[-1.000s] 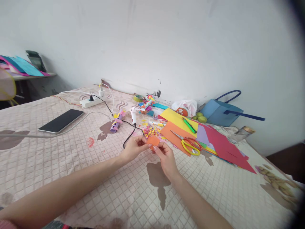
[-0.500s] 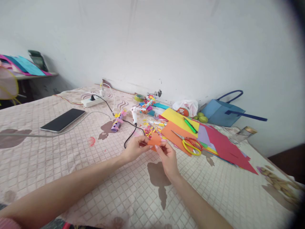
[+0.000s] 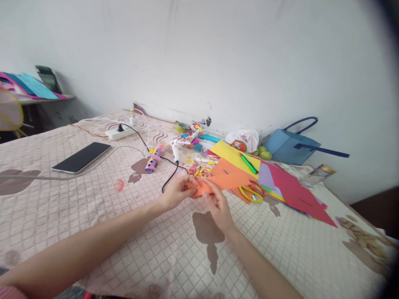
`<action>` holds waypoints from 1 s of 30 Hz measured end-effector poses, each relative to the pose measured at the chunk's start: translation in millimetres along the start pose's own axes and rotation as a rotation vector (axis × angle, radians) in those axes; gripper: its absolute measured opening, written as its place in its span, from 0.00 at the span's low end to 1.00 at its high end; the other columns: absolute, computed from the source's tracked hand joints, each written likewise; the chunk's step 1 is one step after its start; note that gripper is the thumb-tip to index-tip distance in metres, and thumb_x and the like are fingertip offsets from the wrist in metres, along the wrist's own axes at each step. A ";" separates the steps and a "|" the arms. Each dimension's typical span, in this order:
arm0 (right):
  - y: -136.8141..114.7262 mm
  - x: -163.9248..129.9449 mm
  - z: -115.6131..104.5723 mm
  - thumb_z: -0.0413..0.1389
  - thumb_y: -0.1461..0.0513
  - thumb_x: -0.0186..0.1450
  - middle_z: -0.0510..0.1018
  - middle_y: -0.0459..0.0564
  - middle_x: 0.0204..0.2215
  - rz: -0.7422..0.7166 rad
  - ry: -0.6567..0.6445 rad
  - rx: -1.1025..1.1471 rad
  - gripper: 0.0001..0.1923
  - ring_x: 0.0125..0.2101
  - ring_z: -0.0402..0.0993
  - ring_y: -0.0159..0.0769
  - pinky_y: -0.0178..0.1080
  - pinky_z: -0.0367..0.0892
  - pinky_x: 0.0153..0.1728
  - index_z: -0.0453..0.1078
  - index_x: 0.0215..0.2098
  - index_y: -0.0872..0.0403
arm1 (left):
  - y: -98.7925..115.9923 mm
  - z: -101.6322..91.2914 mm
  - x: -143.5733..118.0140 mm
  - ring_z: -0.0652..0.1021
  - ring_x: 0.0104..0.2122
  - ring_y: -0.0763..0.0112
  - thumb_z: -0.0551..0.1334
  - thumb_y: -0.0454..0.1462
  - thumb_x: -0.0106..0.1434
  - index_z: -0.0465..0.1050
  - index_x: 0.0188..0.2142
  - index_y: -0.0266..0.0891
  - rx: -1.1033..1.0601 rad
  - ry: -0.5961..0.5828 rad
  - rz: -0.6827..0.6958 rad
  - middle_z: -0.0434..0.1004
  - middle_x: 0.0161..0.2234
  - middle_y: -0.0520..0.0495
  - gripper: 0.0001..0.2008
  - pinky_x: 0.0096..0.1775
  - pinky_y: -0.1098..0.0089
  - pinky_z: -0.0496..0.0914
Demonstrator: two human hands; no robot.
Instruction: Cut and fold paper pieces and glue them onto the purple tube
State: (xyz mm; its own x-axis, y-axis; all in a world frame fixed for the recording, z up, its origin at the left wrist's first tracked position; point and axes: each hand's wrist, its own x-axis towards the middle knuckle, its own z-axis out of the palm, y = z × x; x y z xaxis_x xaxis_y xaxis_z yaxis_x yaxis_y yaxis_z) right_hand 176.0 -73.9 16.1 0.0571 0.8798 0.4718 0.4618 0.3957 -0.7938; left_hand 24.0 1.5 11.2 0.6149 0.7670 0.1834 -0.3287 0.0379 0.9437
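Observation:
My left hand (image 3: 176, 192) pinches the near end of an orange paper piece (image 3: 224, 182) over the quilted bed cover (image 3: 93, 216). My right hand (image 3: 216, 205) touches the same piece from below and to the right. The paper now stretches out as a long strip toward the right, over the yellow-and-red scissors (image 3: 251, 192). The scissors lie on a stack of coloured sheets: orange (image 3: 226, 167), yellow (image 3: 230, 153) and red (image 3: 296, 193).
A green pen (image 3: 248, 163) lies on the yellow sheet. Paper scraps (image 3: 198, 169), a glue gun (image 3: 175, 150) with a black cord, a purple paper roll (image 3: 152, 162), a phone (image 3: 81, 157), a power strip (image 3: 120, 133), a blue bag (image 3: 288, 145) and green fruits (image 3: 263, 153) are spread around.
The small folded orange piece between my hands has opened into a long strip reaching right over the scissors. Both hands stayed in about the same place.

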 end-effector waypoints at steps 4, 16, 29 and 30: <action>-1.7 1.9 -1.6 0.49 0.57 0.64 0.71 0.51 0.50 0.095 0.061 0.102 0.19 0.46 0.67 0.42 0.44 0.62 0.48 0.64 0.53 0.49 | 1.1 -1.3 -0.2 0.75 0.33 0.72 0.60 0.29 0.53 0.69 0.37 0.35 0.051 -0.056 0.035 0.74 0.35 0.47 0.10 0.37 0.70 0.69; 2.4 1.8 -2.0 0.46 0.54 0.66 0.74 0.50 0.45 0.121 0.137 0.128 0.18 0.40 0.71 0.39 0.43 0.63 0.45 0.67 0.51 0.49 | -0.3 -3.5 -0.9 0.75 0.36 0.70 0.59 0.26 0.52 0.70 0.37 0.35 0.321 0.014 0.213 0.74 0.37 0.45 0.12 0.41 0.68 0.69; 0.2 2.5 -1.1 0.44 0.55 0.67 0.73 0.50 0.48 0.048 0.009 0.149 0.17 0.50 0.65 0.39 0.43 0.58 0.53 0.68 0.50 0.49 | 7.3 -4.1 -2.7 0.75 0.38 0.67 0.60 0.29 0.54 0.72 0.38 0.34 0.436 -0.077 0.259 0.74 0.39 0.42 0.10 0.40 0.69 0.69; -0.5 2.6 -1.0 0.44 0.56 0.68 0.73 0.50 0.48 0.039 -0.001 0.147 0.17 0.50 0.65 0.39 0.43 0.58 0.53 0.68 0.50 0.49 | 7.3 -4.2 -2.7 0.74 0.39 0.67 0.59 0.28 0.54 0.72 0.38 0.34 0.441 -0.097 0.256 0.74 0.39 0.42 0.11 0.41 0.69 0.69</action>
State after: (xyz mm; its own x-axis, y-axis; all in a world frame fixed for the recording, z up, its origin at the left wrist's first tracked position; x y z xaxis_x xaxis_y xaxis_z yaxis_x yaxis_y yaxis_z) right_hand 176.8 -72.1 18.0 0.0712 0.8956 0.4392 0.3250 0.3954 -0.8591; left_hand 17.0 2.4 16.4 0.6249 0.6528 0.4283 -0.1568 -0.4325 0.8879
